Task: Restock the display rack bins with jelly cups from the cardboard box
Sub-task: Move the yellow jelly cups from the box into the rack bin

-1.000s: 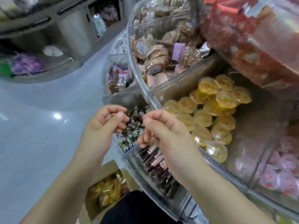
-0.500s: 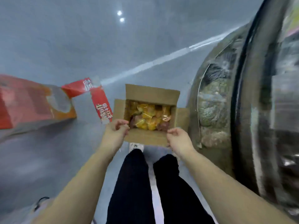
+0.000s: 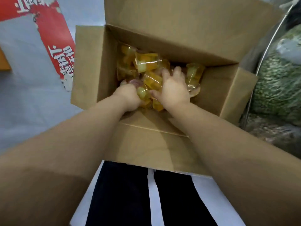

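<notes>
Now left hand [image 3: 130, 97], right hand [image 3: 174, 90] among jelly cups [image 3: 146, 62].

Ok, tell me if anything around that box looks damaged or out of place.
A torn red printed carton lies on the floor left of the cardboard box, its ragged edge exposed. Inside the box the jelly cups sit in a loose jumble; nothing spilled.

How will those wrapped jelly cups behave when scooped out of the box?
The jelly cups look film-wrapped and glossy, so probably slippery. They lie loose and tumbled in the cardboard box, so a handful may shift or spill.
</notes>
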`<state>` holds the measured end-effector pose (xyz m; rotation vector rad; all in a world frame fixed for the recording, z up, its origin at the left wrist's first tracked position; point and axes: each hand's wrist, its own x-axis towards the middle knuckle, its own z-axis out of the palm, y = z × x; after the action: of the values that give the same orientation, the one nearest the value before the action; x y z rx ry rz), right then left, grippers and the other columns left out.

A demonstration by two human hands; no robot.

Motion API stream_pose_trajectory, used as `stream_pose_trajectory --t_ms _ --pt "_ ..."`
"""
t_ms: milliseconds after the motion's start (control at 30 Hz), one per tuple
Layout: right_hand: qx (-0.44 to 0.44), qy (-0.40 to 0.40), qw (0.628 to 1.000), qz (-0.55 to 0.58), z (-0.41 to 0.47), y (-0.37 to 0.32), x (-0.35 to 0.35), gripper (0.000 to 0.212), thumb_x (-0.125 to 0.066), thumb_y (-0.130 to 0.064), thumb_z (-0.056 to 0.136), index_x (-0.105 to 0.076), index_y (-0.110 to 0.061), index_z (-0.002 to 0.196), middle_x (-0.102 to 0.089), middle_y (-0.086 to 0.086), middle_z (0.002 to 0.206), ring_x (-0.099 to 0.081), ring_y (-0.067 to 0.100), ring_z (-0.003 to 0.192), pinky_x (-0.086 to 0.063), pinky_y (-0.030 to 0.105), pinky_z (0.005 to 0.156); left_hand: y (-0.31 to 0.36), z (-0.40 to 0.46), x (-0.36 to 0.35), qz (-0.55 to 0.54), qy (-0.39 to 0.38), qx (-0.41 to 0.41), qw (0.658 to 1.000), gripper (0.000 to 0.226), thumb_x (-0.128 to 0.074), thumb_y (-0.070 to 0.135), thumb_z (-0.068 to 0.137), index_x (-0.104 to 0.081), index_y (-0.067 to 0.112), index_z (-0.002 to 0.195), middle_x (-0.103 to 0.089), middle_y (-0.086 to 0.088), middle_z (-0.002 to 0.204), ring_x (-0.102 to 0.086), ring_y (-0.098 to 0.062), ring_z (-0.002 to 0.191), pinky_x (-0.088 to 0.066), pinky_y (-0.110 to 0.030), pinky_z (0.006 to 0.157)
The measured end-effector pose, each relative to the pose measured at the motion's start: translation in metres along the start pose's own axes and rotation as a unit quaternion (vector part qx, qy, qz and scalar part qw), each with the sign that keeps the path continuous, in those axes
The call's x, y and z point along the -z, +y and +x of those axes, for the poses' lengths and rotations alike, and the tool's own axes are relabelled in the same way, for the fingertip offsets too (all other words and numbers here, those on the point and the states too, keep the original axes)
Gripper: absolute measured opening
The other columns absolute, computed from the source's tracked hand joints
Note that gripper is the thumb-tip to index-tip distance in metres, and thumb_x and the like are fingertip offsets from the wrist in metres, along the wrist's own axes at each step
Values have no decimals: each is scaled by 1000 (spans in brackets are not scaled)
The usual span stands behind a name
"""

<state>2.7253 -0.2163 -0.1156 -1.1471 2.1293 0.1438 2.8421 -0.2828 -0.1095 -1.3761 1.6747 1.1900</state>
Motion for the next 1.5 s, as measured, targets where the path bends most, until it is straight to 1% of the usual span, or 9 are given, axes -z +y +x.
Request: stream_pose_trajectory --t_ms 133,300,467,567,667,967,1100,1300,1500 --pt "2 57 998 -6 2 5 -6 62 -74 -39 73 -47 -15 123 -39 12 131 -40 28 121 -40 41 95 2 21 -11 147 82 13 986 65 -76 32 75 -46 12 130 -47 -16 129 -50 -37 117 -44 -40 91" --pt "-41 38 987 148 -22 18 19 46 -75 -26 64 -50 -19 102 -57 4 107 -51 26 107 -43 37 90 -9 3 -9 120 103 -43 986 71 -81 33 67 -48 19 128 -59 -12 120 -56 -35 109 -46 -36 84" --pt "-175 60 905 383 -80 18 66 45 -77 -17 66 -42 -25 93 -59 -7 86 -61 15 79 -50 28 75 2 -71 21 -178 60 -47 981 49 -83 28 68 -49 13 101 -60 0 87 -60 -18 80 -47 -28 67" --pt "-177 112 851 481 -130 0 125 45 -81 -11 65 -47 -23 92 -53 -17 77 -53 -10 61 -39 4 58 30 -147 53 -362 60 -85 926 48 -78 15 74 -51 14 113 -64 -2 100 -62 -5 79 -48 -13 65" --pt "-116 155 838 510 -193 -27 210 47 -81 -4 65 -48 -28 87 -58 -8 86 -54 -10 69 -40 5 64 64 -237 98 -406 78 -163 896 45 -67 15 68 -59 17 112 -70 4 101 -65 -1 89 -49 -11 75" --pt "36 250 874 415 -406 -31 446 61 -80 -20 63 -44 -35 110 -56 -18 105 -55 -2 93 -40 7 80 211 -476 202 -321 -13 -431 843 38 -78 25 57 -54 27 86 -71 8 101 -67 -12 96 -52 -25 79" --pt "49 329 794 509 -481 2 500 64 -83 -27 57 -47 -38 109 -61 -16 108 -61 4 98 -48 20 82 277 -535 193 -284 -104 -524 796 39 -78 15 56 -54 15 87 -67 11 83 -64 -4 80 -50 -17 69" --pt "58 434 643 628 -562 54 521 44 -76 -23 65 -63 -31 106 -70 -2 106 -65 14 95 -53 30 81 357 -607 136 -206 -157 -640 724 39 -84 48 54 -63 42 87 -60 26 87 -56 8 81 -45 -11 72" --pt "25 494 655 572 -616 103 530 46 -75 -32 69 -60 -32 113 -66 -8 113 -62 12 106 -48 28 90 418 -654 87 -115 -35 -710 694 38 -78 38 54 -55 25 81 -58 26 85 -55 8 76 -42 -12 67"
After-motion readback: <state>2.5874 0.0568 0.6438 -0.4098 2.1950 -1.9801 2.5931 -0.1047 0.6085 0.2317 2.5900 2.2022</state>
